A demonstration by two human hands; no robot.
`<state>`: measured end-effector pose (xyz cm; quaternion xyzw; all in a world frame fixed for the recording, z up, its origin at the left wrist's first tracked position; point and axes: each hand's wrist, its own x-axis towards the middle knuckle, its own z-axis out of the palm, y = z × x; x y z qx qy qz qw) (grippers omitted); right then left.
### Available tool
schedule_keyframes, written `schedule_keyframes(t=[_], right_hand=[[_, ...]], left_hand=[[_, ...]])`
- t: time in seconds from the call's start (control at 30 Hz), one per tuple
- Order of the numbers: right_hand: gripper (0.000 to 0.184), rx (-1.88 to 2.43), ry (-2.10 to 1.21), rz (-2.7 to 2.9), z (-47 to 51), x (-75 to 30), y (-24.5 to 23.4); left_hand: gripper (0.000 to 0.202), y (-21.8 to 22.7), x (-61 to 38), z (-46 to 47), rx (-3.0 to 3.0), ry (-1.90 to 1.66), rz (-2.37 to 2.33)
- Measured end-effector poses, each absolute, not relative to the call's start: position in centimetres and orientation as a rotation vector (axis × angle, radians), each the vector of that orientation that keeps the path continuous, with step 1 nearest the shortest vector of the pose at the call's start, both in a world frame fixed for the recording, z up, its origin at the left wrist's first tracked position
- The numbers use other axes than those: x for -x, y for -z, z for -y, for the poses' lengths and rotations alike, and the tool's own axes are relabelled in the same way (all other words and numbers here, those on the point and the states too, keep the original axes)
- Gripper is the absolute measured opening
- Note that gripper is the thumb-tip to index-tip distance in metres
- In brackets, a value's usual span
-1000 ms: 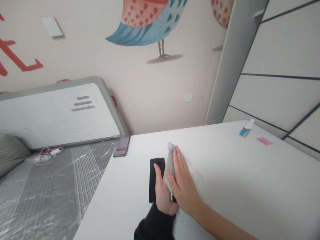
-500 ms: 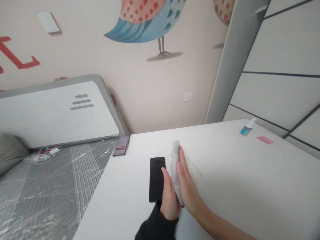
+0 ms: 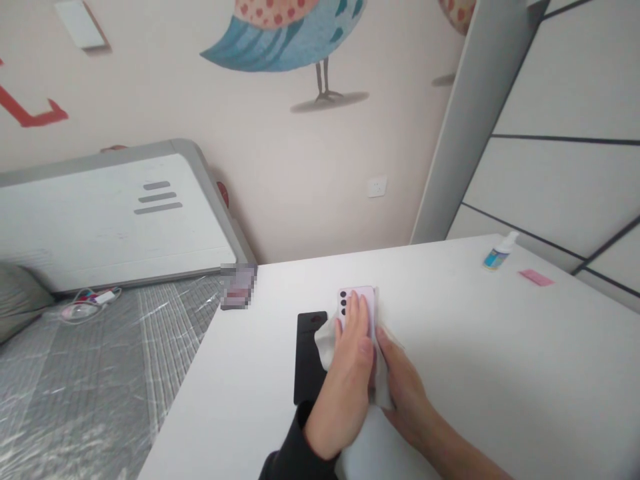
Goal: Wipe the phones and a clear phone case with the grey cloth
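A pale pink phone (image 3: pixel 363 299) is held above the white table (image 3: pixel 500 373), its back with three camera lenses facing up. My left hand (image 3: pixel 350 373), in a black sleeve, lies over the phone's back with the fingers wrapped on it. My right hand (image 3: pixel 407 393) is below and to the right, its fingers closed on a white cloth (image 3: pixel 325 343) that bunches out on both sides of the phone. A flat black slab (image 3: pixel 306 360) lies on the table just left of my hands.
A small spray bottle (image 3: pixel 498 251) and a pink slip (image 3: pixel 536 277) sit at the table's far right. Left of the table is a bed with a grey cover (image 3: pixel 100 380), a white headboard (image 3: pixel 115 220) and a cable bundle (image 3: pixel 87 303). A wall socket (image 3: pixel 376 187) is behind.
The phone has turned from edge-on to back-up. My left hand moved on top of it, and my right hand with the cloth went from pressing on its side to underneath.
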<state>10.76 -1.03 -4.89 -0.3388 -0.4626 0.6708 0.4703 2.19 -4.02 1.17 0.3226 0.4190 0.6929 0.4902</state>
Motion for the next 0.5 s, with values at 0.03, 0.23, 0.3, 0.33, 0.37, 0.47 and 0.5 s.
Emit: schedule_keyframes(t=[0.03,0.23,0.3,0.33,0.37,0.47,0.5], right_hand=[[0.051,0.822,-1.709,1.08,0.7,-11.0,4.4],[0.051,0.793,-2.015,0.728,0.3,-11.8,3.0],[0.052,0.767,-2.039,0.71,0.4,-11.8,2.9],[0.052,0.751,-2.04,0.724,0.5,-11.9,2.9],[0.051,0.742,-2.036,0.75,0.6,-11.9,3.0],[0.052,0.795,-1.99,0.861,1.0,-11.8,3.2],[0.053,0.835,-1.963,0.892,1.2,-11.8,3.3]], left_hand=[[0.044,-1.6,-1.7,4.6,-0.923,-1.596,-1.076],[0.035,-2.2,0.6,5.6,-0.881,-2.043,-1.167],[0.035,-1.4,0.9,4.8,-0.783,-1.987,-1.148],[0.037,-1.0,0.9,4.5,-0.755,-1.914,-1.14],[0.039,-0.6,0.9,4.2,-0.742,-1.836,-1.123],[0.053,0.0,0.5,4.0,-0.753,-1.631,-1.006],[0.058,0.0,0.2,4.1,-0.755,-1.582,-0.96]])
